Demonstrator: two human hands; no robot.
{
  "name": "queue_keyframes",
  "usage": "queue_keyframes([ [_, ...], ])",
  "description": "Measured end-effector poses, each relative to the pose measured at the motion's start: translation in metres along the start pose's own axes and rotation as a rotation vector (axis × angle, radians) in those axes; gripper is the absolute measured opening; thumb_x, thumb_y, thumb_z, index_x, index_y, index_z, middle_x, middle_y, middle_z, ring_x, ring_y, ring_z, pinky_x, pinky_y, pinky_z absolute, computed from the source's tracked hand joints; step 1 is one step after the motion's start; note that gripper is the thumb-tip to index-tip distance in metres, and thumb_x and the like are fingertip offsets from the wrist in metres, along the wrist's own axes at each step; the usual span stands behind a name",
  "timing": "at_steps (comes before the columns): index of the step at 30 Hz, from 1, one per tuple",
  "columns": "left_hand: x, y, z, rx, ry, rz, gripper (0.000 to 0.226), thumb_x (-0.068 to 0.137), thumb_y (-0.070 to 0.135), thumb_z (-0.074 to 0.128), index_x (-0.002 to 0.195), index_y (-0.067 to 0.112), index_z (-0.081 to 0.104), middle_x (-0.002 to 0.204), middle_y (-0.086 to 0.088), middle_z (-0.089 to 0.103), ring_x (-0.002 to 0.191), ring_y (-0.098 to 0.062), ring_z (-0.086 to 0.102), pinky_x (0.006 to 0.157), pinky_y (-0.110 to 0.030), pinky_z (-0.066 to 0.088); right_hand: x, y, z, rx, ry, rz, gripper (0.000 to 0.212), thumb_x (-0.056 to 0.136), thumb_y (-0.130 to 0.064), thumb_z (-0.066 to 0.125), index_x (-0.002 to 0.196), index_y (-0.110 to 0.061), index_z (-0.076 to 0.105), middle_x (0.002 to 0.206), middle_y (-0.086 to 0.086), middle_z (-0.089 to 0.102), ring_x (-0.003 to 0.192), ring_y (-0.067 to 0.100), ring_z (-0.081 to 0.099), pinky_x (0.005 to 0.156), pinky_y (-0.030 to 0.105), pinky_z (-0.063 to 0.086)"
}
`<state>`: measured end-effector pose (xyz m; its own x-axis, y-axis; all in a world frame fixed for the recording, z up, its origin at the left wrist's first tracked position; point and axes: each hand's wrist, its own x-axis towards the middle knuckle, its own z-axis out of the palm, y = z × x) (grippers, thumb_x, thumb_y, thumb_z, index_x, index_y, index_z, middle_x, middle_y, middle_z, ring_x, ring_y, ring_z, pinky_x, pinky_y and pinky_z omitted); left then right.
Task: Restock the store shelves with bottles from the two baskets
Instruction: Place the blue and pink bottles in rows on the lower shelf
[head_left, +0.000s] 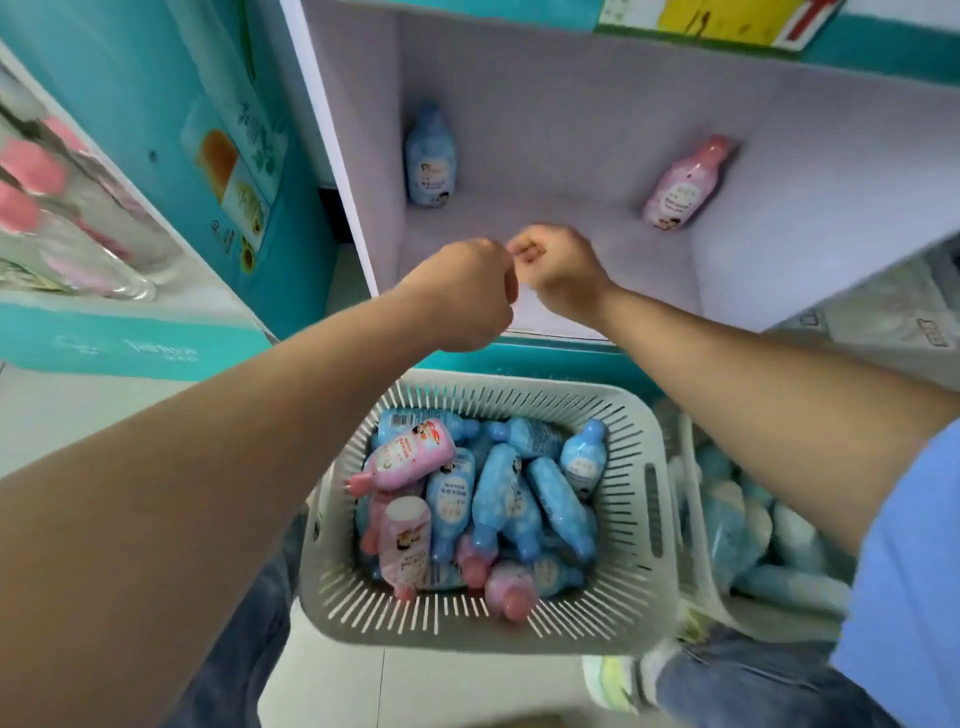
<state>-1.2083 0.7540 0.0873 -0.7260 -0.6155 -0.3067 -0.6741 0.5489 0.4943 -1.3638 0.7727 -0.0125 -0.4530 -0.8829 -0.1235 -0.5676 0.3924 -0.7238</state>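
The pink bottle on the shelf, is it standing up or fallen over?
Standing up. The pink bottle rests on its base in the shelf's back right corner, cap on top.

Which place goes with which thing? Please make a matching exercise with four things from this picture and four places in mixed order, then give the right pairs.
Things:
1. blue bottle on the shelf
2. pink bottle on the shelf
3. grey basket
4. second basket

Places:
A. on the floor, right of the grey basket, partly hidden by the right arm
B. back left corner of the shelf
C. on the floor below the two hands
D. back right of the shelf, leaning

Pairs: 1-B, 2-D, 3-C, 4-A
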Motion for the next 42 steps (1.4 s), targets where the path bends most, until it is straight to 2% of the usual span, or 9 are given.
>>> queue_keyframes([
  [5, -0.015, 0.006, 0.045, 0.186, -0.243, 0.079, 0.028, 0.088, 0.009, 0.053, 0.112, 0.003, 0.067, 0.115, -0.015, 0.066, 0.106, -0.029, 0.061, 0.088, -0.032, 0.049, -0.085, 0.027, -0.006, -0.048, -0.112, 0.141, 0.027, 0.08, 0.006, 0.047, 0.085, -0.011, 0.068, 0.078, -0.002, 0.063, 0.082, 0.017, 0.057, 0.075, 0.025, 0.044],
  [8, -0.024, 0.003, 0.077, 0.269, -0.397, 0.114, 0.03, 0.086, 0.008, 0.057, 0.114, 0.003, 0.066, 0.116, -0.014, 0.066, 0.101, -0.025, 0.061, 0.083, -0.029, 0.046, -0.125, 0.051, 0.015, -0.309, -0.307, 0.105, 0.028, 0.086, -0.001, 0.047, 0.1, -0.012, 0.068, 0.101, 0.002, 0.069, 0.099, 0.019, 0.061, 0.08, 0.019, 0.04],
  [14, -0.024, -0.014, 0.089, 0.271, -0.477, 0.031, 0.03, 0.085, 0.005, 0.055, 0.112, 0.003, 0.067, 0.102, -0.014, 0.065, 0.081, -0.019, 0.046, 0.064, -0.022, 0.037, -0.148, 0.093, 0.088, -0.653, -0.793, -0.137, 0.053, 0.08, -0.008, 0.057, 0.13, -0.025, 0.05, 0.131, 0.004, 0.051, 0.122, 0.03, 0.045, 0.098, 0.043, 0.043],
  [19, -0.006, -0.038, 0.09, 0.239, -0.404, -0.059, 0.028, 0.087, 0.003, 0.052, 0.111, 0.0, 0.066, 0.113, -0.018, 0.066, 0.084, -0.021, 0.051, 0.07, -0.025, 0.043, -0.141, 0.089, 0.109, -0.832, -0.72, -0.353, 0.048, 0.091, -0.009, 0.043, 0.136, -0.025, 0.041, 0.137, 0.0, 0.045, 0.131, 0.025, 0.033, 0.106, 0.042, 0.03],
  [24, 0.008, -0.053, 0.099, 0.309, -0.423, -0.073, 0.029, 0.09, 0.004, 0.05, 0.116, 0.001, 0.064, 0.105, -0.012, 0.062, 0.085, -0.019, 0.05, 0.058, -0.019, 0.04, -0.13, 0.089, 0.095, -0.966, -0.783, -0.468, 0.041, 0.087, -0.012, 0.052, 0.127, -0.021, 0.05, 0.128, 0.003, 0.043, 0.124, 0.026, 0.034, 0.101, 0.04, 0.03],
  [29, 0.007, -0.069, 0.113, 0.428, -0.442, -0.086, 0.032, 0.091, 0.005, 0.049, 0.12, 0.004, 0.061, 0.113, -0.01, 0.062, 0.088, -0.018, 0.048, 0.075, -0.026, 0.046, -0.122, 0.09, 0.077, -0.718, -0.765, -0.401, 0.048, 0.078, -0.01, 0.062, 0.124, -0.015, 0.048, 0.125, 0.006, 0.045, 0.117, 0.027, 0.045, 0.092, 0.035, 0.039],
  [33, 0.008, -0.076, 0.116, 0.481, -0.447, -0.093, 0.032, 0.093, 0.01, 0.051, 0.123, 0.005, 0.059, 0.124, -0.011, 0.06, 0.09, -0.016, 0.047, 0.089, -0.027, 0.046, -0.121, 0.081, 0.032, -0.37, -0.623, -0.192, 0.055, 0.074, -0.013, 0.071, 0.125, -0.015, 0.05, 0.124, 0.005, 0.053, 0.113, 0.024, 0.053, 0.094, 0.033, 0.043],
  [37, 0.008, -0.07, 0.119, 0.456, -0.43, -0.086, 0.032, 0.091, 0.009, 0.051, 0.122, 0.003, 0.06, 0.115, -0.01, 0.061, 0.09, -0.017, 0.049, 0.09, -0.028, 0.047, -0.127, 0.064, -0.007, -0.084, -0.429, -0.001, 0.054, 0.069, -0.014, 0.08, 0.117, -0.024, 0.056, 0.106, -0.008, 0.059, 0.101, 0.014, 0.056, 0.085, 0.023, 0.041],
  [42, -0.008, -0.043, 0.141, 0.412, -0.498, 0.01, 0.035, 0.09, 0.003, 0.048, 0.122, 0.001, 0.06, 0.125, -0.017, 0.06, 0.113, -0.03, 0.057, 0.096, -0.034, 0.045, -0.132, 0.053, -0.022, 0.035, -0.302, 0.12, 0.058, 0.072, -0.013, 0.079, 0.124, -0.019, 0.053, 0.102, -0.005, 0.056, 0.096, 0.013, 0.054, 0.082, 0.021, 0.04],
])
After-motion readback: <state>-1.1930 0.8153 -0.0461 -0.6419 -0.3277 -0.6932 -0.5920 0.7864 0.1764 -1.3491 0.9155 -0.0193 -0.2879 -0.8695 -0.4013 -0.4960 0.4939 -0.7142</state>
